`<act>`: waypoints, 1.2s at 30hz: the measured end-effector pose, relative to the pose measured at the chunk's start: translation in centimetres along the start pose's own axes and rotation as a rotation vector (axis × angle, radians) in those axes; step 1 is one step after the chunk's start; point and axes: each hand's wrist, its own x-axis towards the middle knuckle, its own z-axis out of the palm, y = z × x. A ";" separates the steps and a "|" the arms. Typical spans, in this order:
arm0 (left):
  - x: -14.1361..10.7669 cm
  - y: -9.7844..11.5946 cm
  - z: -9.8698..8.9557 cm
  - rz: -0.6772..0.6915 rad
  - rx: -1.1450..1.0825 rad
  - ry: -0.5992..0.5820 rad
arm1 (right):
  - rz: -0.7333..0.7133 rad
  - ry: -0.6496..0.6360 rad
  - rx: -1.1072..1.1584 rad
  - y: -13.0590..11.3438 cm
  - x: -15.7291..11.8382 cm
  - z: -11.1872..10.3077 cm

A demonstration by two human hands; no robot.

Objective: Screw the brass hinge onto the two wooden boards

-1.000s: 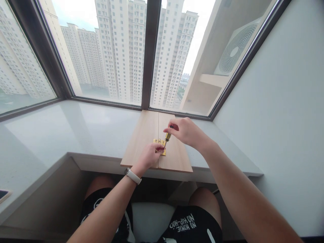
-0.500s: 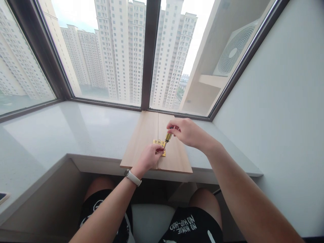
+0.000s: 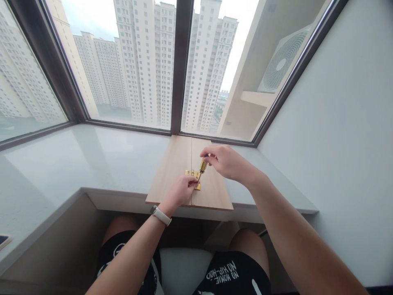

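Two pale wooden boards (image 3: 167, 176) lie side by side with a narrow seam between them. A gold-coloured hinge (image 3: 188, 172) rests across that seam, partly covered by fingers. My right hand (image 3: 222, 160) grips the handle of a screwdriver (image 3: 203, 166) with yellow and black on it; the tool tilts, its shaft pointing down at the hinge's right half. My left hand (image 3: 181, 190) is closed in a pinch at the shaft's lower end, over the hinge. What sits between those fingertips is too small to make out, and the screwdriver's tip is hidden there.
The boards lie on a white window counter (image 3: 123, 164), their near ends jutting past its front edge. A dark window frame (image 3: 179, 82) rises behind them. A wall (image 3: 344, 123) stands at the right, and a dark-screened device (image 3: 4, 241) shows at the left edge.
My right hand and the screwdriver handle have shifted slightly left, and the fingers have turned a little around the handle. My left hand stays in place on the hinge.
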 end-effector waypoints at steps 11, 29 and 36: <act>-0.1 0.1 0.1 -0.005 -0.021 0.012 | 0.078 0.111 -0.157 0.6 0.5 0.9; 0.0 0.4 0.1 0.015 0.004 -0.003 | 0.072 0.124 -0.164 0.5 0.4 1.0; -0.1 0.2 -0.1 0.004 0.011 -0.014 | -0.011 -0.015 0.033 0.1 0.1 0.2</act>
